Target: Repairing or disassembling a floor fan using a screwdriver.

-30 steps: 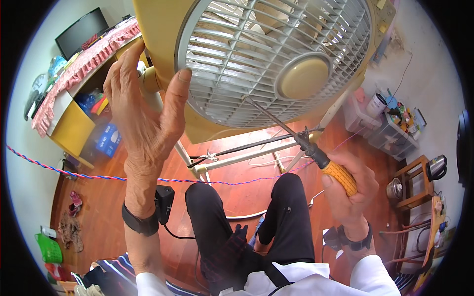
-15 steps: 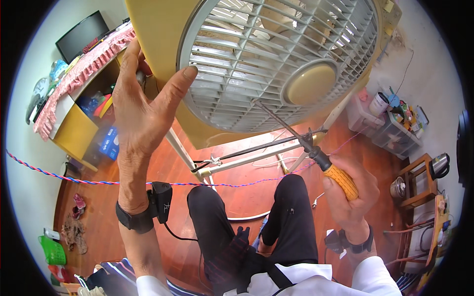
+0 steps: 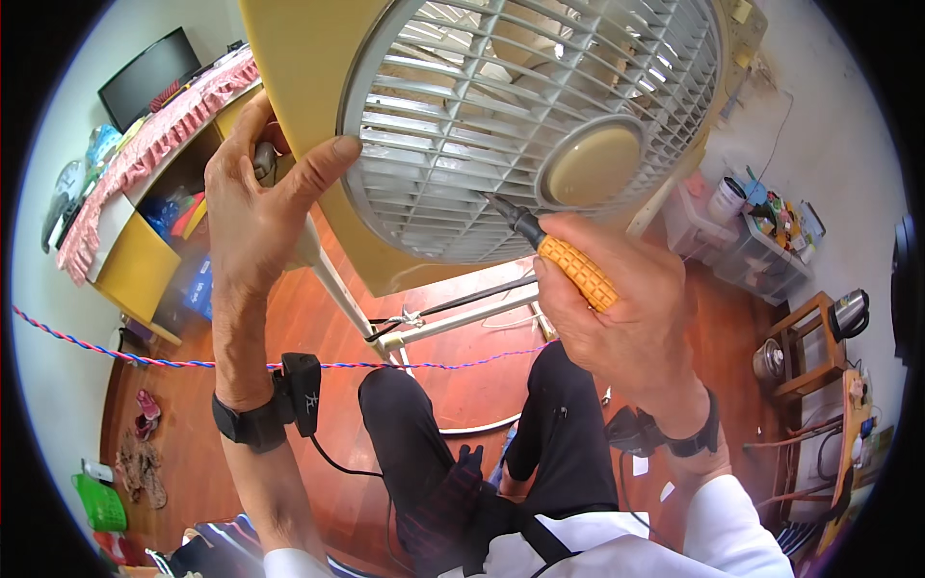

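Observation:
A cream-coloured box fan [image 3: 361,255] with a round white slatted grille [image 3: 434,173] fills the upper middle, tilted, with a cream hub cap at the grille's centre. My left hand [image 3: 255,207] grips the fan's left side, thumb stretched over the front to the grille's rim and fingers bent behind the edge. In my right hand [image 3: 621,308] is a screwdriver [image 3: 576,272] with a ribbed orange-yellow handle. Its shaft points up and left into the slats, left of the hub cap. Little of the shaft shows; the tip is hidden behind the grille.
Under the fan stands a white tubular frame [image 3: 453,323] with a black cord tied along it. A twisted red-and-blue wire [image 3: 116,349] runs across at knee height. Plastic bins [image 3: 771,265] and a wooden stool [image 3: 805,352] stand right, a cabinet [image 3: 145,260] left.
My right hand has moved up and left with the screwdriver, and most of its shaft has gone in between the slats. My left hand keeps its place on the fan.

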The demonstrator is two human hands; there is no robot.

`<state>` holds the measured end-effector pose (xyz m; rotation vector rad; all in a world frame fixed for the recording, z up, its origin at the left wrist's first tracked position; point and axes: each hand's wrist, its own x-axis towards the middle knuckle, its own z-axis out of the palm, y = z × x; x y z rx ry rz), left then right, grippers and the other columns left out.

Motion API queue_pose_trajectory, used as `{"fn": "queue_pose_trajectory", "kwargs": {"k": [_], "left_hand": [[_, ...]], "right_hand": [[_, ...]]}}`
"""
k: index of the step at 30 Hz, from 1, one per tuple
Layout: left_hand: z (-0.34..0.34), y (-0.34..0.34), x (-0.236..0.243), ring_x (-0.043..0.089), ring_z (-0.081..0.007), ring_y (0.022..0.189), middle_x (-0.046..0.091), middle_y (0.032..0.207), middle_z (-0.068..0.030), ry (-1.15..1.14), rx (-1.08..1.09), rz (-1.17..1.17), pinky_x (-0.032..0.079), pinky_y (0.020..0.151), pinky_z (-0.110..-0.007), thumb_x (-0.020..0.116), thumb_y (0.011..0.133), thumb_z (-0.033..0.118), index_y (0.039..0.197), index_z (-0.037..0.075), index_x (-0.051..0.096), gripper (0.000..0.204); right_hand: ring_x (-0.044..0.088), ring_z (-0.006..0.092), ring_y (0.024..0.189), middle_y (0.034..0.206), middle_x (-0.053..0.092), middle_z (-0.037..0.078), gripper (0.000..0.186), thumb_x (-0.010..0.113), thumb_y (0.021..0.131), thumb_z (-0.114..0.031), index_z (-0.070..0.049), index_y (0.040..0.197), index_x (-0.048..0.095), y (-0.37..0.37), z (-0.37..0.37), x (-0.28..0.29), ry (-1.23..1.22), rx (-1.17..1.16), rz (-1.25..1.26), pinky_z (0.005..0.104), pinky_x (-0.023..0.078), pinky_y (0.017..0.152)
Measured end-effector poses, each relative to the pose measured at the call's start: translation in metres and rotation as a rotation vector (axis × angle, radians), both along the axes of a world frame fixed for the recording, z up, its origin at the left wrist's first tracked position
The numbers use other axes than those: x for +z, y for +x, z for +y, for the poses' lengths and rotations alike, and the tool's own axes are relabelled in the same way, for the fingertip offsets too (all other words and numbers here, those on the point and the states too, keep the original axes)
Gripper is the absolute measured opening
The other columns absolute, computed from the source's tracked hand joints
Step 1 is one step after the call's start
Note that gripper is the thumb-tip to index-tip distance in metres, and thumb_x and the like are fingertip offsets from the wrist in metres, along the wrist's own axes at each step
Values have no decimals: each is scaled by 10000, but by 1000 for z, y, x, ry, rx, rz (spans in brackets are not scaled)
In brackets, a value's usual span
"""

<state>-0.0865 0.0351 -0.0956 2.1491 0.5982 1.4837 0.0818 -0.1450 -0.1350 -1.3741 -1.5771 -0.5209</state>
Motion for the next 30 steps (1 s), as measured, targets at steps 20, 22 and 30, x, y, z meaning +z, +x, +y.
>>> {"fn": "queue_pose_trajectory", "kwargs": {"k": [20, 22, 30], "left_hand": [[0, 5, 3, 547, -118, 708, 616, 788, -49, -43, -43, 9, 431, 653, -257, 740, 673, 298, 984, -14, 592, 465], [2, 0, 2, 547, -116, 708, 616, 790, -48, -50, -25, 13, 431, 650, -256, 740, 673, 297, 987, -12, 589, 466], [1, 1, 5, 509, -104, 658, 588, 744, -23, -6, 6, 34, 407, 615, -242, 733, 690, 329, 930, -8, 593, 437]], "right_hand": [[579, 262, 553, 707, 592, 138, 274, 634, 670, 57, 6, 936, 594, -10, -1, -7, -19, -154, -105, 311, 447, 498], [593, 253, 567, 726, 608, 137, 265, 638, 674, 43, 13, 934, 592, -11, -12, -10, -7, -89, -40, 295, 455, 514], [623, 217, 638, 773, 630, 147, 267, 646, 657, 31, 40, 919, 597, -8, -63, -5, -55, -16, 122, 272, 480, 594]]}}
